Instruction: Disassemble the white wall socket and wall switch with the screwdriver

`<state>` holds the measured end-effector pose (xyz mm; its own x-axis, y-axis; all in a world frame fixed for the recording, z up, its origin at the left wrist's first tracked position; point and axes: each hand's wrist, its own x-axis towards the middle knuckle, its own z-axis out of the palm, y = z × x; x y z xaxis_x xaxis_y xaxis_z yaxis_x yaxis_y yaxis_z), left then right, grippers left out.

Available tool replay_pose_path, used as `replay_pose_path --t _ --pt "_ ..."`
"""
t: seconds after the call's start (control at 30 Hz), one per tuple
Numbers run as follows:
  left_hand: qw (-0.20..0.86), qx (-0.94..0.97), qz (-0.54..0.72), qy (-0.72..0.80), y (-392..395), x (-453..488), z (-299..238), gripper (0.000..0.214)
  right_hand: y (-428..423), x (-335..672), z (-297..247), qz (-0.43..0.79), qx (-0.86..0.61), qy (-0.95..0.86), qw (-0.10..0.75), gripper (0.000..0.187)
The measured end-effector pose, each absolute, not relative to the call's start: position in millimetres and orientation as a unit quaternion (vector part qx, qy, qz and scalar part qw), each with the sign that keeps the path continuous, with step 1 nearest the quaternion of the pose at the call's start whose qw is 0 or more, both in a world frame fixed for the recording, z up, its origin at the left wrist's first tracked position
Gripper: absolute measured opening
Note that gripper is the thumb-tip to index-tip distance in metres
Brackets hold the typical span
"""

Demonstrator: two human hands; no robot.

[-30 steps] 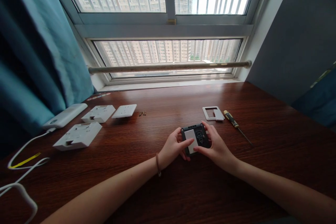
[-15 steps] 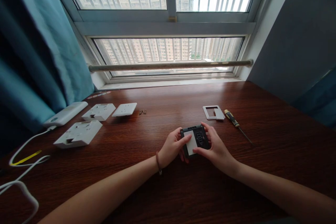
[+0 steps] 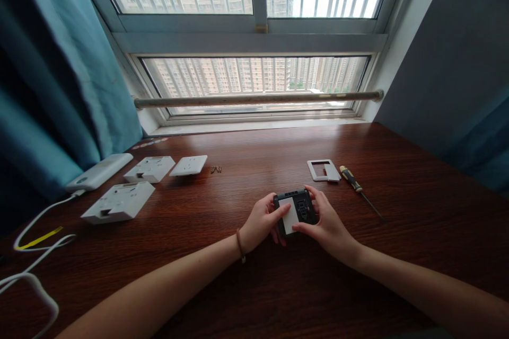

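Between both hands I hold a black wall switch module (image 3: 305,210) over the near part of the table. A white rocker plate (image 3: 290,217) covers the left part of its face, and the right part shows bare black plastic. My left hand (image 3: 262,221) grips the left edge, its thumb lying on the white plate. From the other side my right hand (image 3: 328,225) grips the module, thumb at the plate's lower edge and fingers along the upper right corner. Beyond it on the table lie a white frame (image 3: 313,170) and a small white plate (image 3: 331,172) leaning on it.
A screwdriver (image 3: 352,180) lies to the right. Several screws (image 3: 216,169) sit near a white socket panel (image 3: 189,165). Two white mounting boxes (image 3: 149,169) (image 3: 119,202), a white power bank (image 3: 99,171) and a white cable (image 3: 37,212) are at left. A window rail (image 3: 258,99) runs behind.
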<state>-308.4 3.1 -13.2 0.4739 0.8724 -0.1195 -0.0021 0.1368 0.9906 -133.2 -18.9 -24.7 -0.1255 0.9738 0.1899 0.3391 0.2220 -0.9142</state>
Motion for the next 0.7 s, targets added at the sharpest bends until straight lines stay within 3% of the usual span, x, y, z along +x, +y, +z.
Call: replay_pose_path --t 0.3,0.7 --pt "0.65 0.559 0.348 0.38 4.3 -308.8 -16.2 0.037 -18.9 -134.6 -20.0 0.318 -0.499 -0.685 0.425 0.077" --pt "0.664 0.538 0.327 0.404 5.2 -306.1 -11.1 0.035 -18.0 -134.2 -30.1 0.329 -0.523 -0.684 0.388 0.09"
